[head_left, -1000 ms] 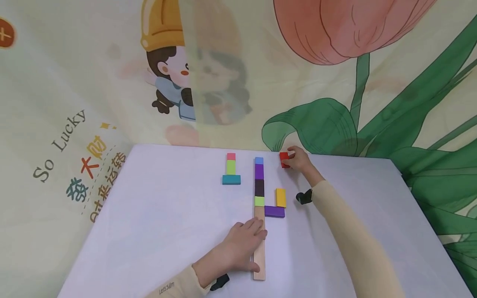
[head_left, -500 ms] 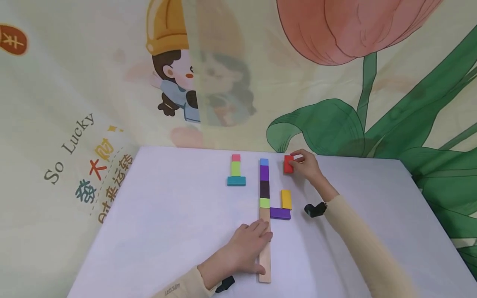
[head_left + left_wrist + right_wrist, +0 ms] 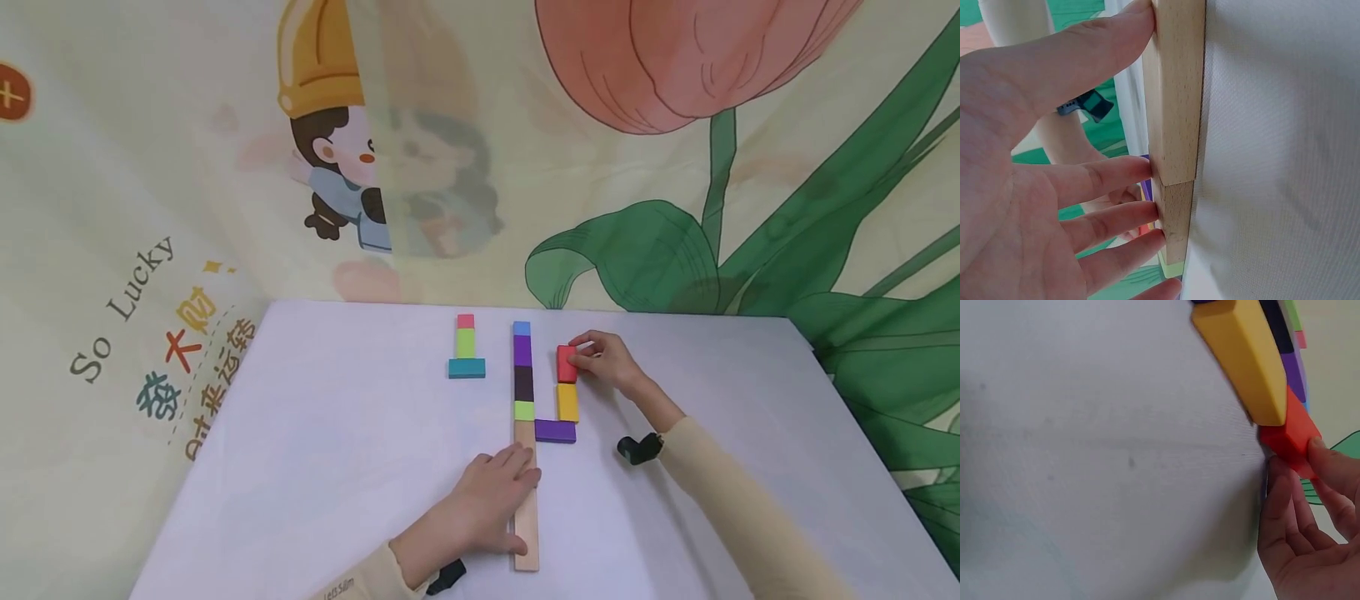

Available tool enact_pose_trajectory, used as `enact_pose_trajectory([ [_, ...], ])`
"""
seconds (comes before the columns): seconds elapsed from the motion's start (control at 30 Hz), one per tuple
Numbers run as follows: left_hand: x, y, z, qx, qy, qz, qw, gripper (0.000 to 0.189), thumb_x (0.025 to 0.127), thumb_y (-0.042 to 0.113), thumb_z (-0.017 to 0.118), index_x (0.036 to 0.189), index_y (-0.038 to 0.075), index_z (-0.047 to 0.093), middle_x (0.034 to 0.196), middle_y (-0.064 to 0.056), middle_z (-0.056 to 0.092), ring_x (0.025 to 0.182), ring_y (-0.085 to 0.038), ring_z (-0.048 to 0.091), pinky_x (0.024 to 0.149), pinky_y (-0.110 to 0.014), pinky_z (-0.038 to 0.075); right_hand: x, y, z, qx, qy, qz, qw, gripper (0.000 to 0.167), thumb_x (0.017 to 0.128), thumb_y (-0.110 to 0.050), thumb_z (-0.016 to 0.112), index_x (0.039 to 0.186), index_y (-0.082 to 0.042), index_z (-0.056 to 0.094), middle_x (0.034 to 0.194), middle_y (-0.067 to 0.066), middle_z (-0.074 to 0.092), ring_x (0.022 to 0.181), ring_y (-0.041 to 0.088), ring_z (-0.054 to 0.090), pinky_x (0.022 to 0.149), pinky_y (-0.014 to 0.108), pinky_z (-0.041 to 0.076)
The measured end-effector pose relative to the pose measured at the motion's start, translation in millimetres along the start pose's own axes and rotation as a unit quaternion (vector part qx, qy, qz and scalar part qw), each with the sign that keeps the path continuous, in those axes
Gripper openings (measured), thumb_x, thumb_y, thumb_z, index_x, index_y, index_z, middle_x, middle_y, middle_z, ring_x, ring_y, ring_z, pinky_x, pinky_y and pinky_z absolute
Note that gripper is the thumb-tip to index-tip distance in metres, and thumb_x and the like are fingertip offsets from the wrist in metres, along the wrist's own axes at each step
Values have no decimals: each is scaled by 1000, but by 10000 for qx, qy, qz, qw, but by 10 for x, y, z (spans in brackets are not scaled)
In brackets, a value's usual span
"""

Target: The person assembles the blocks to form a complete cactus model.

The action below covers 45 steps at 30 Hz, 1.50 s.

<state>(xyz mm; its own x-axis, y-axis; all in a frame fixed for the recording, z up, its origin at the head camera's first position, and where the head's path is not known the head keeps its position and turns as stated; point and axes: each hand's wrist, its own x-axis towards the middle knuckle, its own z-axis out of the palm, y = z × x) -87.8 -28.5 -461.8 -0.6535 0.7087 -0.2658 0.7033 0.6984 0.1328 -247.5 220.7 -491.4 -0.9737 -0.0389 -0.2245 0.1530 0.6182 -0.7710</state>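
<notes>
My right hand (image 3: 611, 360) pinches a red block (image 3: 566, 364) between thumb and fingers, right at the far end of a yellow block (image 3: 567, 402). The right wrist view shows the red block (image 3: 1297, 434) meeting the end of the yellow one (image 3: 1241, 359). A purple block (image 3: 555, 431) lies crosswise below the yellow block. My left hand (image 3: 487, 504), fingers extended, rests on the plain wooden blocks (image 3: 527, 533) of the long middle column. In the left wrist view two wooden blocks (image 3: 1179, 94) stand end to end, fingertips touching their side.
Beyond the wooden blocks, the column continues with green (image 3: 523, 411), black (image 3: 523, 383), purple (image 3: 522, 351) and blue (image 3: 522, 328) blocks. Left of it, a teal block (image 3: 467, 368) lies crosswise under a green (image 3: 465, 342) and a pink block (image 3: 466, 321). The white table (image 3: 337, 433) meets a printed curtain.
My right hand has brought the red block nearer, from the table's far edge down to the yellow block's end. My left hand stays on the wooden blocks; the head view shifts slightly.
</notes>
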Motion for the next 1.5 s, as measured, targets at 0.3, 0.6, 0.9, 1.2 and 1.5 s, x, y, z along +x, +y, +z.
enact_pose_trajectory([
  [0.3,4,-2,5,1,46,29,10000,86,69,66,75,138,21,50,151,-2,41,142,-20,36,101,-37,45,18,58,34,16,-39,39,10000,32,92,-16,66,120,-4,60,106,19,62,85,21,57,70,22,51],
  [0.6,-6,0,-1,16,69,15,10000,85,69,65,75,138,22,51,151,-2,41,141,-20,36,99,-36,45,26,63,54,109,-191,123,9997,34,93,-16,64,123,-3,58,109,20,61,80,20,58,68,21,54],
  [0.9,0,1,0,-14,-25,-26,10000,86,69,65,75,138,22,50,151,-2,40,142,-20,35,100,-37,45,21,63,78,149,-254,144,9995,34,94,-14,63,125,-2,58,106,18,59,76,18,56,66,19,52],
  [1.2,-9,1,5,-4,60,8,10000,85,68,65,75,137,21,51,150,-2,41,141,-20,36,100,-37,45,16,69,89,115,-212,203,9995,34,93,-14,64,125,-3,59,105,18,60,77,18,57,67,20,53],
  [1.5,-11,2,-1,55,86,12,9999,85,69,65,75,137,21,51,150,-1,42,141,-19,36,99,-36,46,-41,42,37,-228,-55,-116,9997,40,91,-22,66,126,-5,58,116,19,59,93,25,61,74,27,57],
])
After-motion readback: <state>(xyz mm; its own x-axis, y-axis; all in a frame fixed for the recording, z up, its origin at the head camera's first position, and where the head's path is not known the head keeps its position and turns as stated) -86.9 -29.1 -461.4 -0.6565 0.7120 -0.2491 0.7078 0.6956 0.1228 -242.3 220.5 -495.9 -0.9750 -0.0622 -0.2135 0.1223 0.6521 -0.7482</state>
